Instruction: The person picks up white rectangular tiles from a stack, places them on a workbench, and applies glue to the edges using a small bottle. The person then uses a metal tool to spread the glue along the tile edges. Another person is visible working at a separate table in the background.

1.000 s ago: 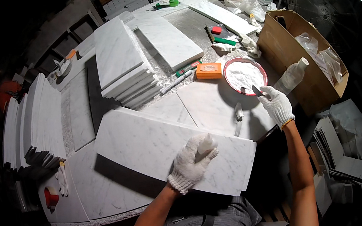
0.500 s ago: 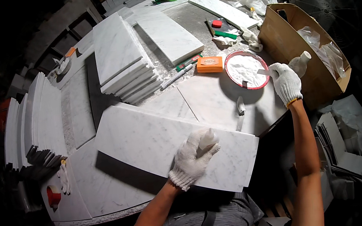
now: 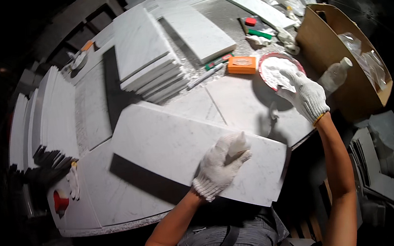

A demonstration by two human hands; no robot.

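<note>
My left hand (image 3: 222, 165), in a white knit glove, is closed around a small whitish object (image 3: 241, 142) with a cone-shaped tip, over the right part of a pale marble slab (image 3: 179, 142). What lies inside the fingers is mostly hidden. My right hand (image 3: 309, 94), gloved too, reaches over the near rim of a red-rimmed bowl (image 3: 263, 77) of white paste. Its fingers are closed on a scraper, now mostly hidden and blurred. Below the bowl, a small white-ended tool (image 3: 273, 111) rests on the stone tabletop.
Behind the slab rises a stack of marble slabs (image 3: 142, 46). An orange box (image 3: 242, 65) sits beside the bowl. At the right stand a clear bottle (image 3: 335, 77) and an open cardboard box (image 3: 330, 52). A red tape roll (image 3: 61, 202) lies at the left edge.
My right hand has moved left and down into the bowl's near side, with the scraper's blade no longer plainly visible. The whole view has shifted slightly; my left hand still rests over the slab.
</note>
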